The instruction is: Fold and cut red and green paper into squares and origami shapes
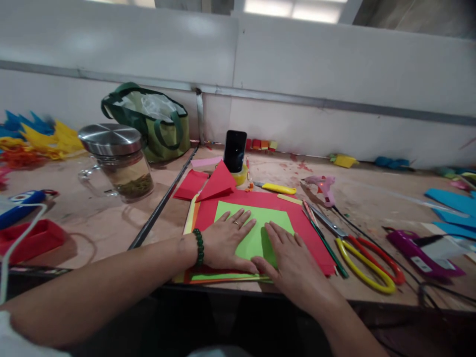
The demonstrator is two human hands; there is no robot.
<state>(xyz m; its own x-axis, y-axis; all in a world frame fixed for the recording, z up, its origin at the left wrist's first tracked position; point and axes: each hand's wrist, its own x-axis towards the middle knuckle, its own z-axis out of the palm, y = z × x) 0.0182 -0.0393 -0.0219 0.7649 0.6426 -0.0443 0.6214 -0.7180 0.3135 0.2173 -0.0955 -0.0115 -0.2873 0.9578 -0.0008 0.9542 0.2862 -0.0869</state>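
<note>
A sheet of light green paper (260,214) lies on a larger sheet of red paper (312,233), with more coloured sheets stacked beneath. My left hand (226,243) rests flat on the green sheet's left part, fingers stretched out; a ring and a green bead bracelet (200,247) are on that arm. On its right part lies my right hand (292,258), palm down with fingers extended. The two thumbs meet or nearly meet near the sheet's lower edge. Folded red paper (217,182) sits at the stack's far left corner.
Right of the stack lie a green pencil (329,248), scissors (366,258) and a pink glue gun (323,188). Behind it are a yellow cutter (277,188) and an upright phone (235,151). A glass tea mug (124,166) and a green bag (159,129) stand left.
</note>
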